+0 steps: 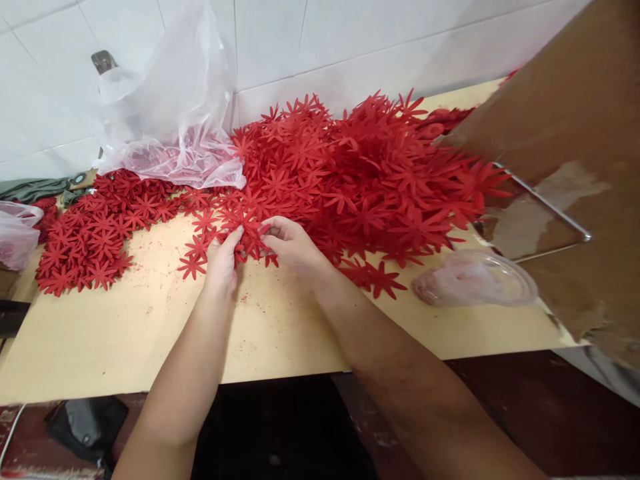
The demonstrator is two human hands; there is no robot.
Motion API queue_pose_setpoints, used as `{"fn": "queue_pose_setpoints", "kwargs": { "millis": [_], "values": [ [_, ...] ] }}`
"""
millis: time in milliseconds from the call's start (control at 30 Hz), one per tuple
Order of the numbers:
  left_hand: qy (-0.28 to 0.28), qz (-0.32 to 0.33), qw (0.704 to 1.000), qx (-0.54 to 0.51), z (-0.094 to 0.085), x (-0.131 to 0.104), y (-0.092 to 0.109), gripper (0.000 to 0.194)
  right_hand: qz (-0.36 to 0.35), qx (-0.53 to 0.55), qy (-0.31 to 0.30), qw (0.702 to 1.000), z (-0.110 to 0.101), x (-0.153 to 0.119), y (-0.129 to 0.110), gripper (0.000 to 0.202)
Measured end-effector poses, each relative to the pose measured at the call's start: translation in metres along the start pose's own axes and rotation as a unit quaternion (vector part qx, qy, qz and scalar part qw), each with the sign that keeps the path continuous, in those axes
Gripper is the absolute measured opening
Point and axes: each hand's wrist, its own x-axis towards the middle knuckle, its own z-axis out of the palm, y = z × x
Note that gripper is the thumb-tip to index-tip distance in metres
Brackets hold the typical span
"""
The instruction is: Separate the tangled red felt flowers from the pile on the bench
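Note:
Between my two hands is a red flower-shaped cutout [246,233] with narrow pointed petals. My left hand [223,260] pinches its left side, thumb on top. At its right edge, my right hand [289,241] is closed with thumb and fingertips together on the petals. Both hands are just above the table, at the front of a large heap of the same red flower cutouts [345,173]. A few loose ones lie beside my left hand. Whether the held piece is one layer or a small stack is hard to make out.
On the left lies a flatter pile of red flowers [95,240], with a translucent plastic bag [175,133] behind it. A clear plastic tub [520,283] lies at the right, beside a large brown cardboard sheet [565,133]. The tabletop [125,340] meets a tiled wall [320,47].

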Motion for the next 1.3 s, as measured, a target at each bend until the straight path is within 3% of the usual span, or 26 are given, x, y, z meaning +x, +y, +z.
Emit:
{"fn": "queue_pose_setpoints", "kwargs": {
  "millis": [367,700,767,900,1100,1167,1300],
  "values": [
    [0.006,0.019,1.000,-0.017,-0.003,0.002,0.005,0.025,-0.050,-0.022,0.070,0.996,-0.006,0.003,-0.001,0.012],
    [-0.063,0.042,0.997,0.003,0.002,-0.005,0.005,0.025,-0.097,-0.126,0.148,0.976,-0.013,0.004,-0.004,0.016],
    [-0.083,0.043,0.995,0.021,0.002,-0.005,0.004,0.026,-0.097,-0.113,0.140,0.979,-0.012,0.004,-0.004,0.018],
    [-0.112,0.039,0.991,0.055,0.000,-0.003,-0.001,0.028,-0.097,-0.037,0.068,0.992,-0.010,0.004,-0.001,0.020],
    [-0.065,0.039,0.996,0.037,-0.001,0.002,-0.001,0.031,-0.094,-0.022,0.006,0.995,-0.011,0.002,-0.001,0.026],
    [-0.043,0.041,0.998,0.008,-0.002,0.004,0.001,0.031,-0.107,-0.050,0.027,0.993,-0.016,0.004,-0.001,0.022],
    [-0.017,0.039,0.999,-0.030,-0.006,0.009,0.006,0.030,-0.167,-0.145,0.143,0.965,-0.030,0.009,0.000,0.013]
  ]
}}
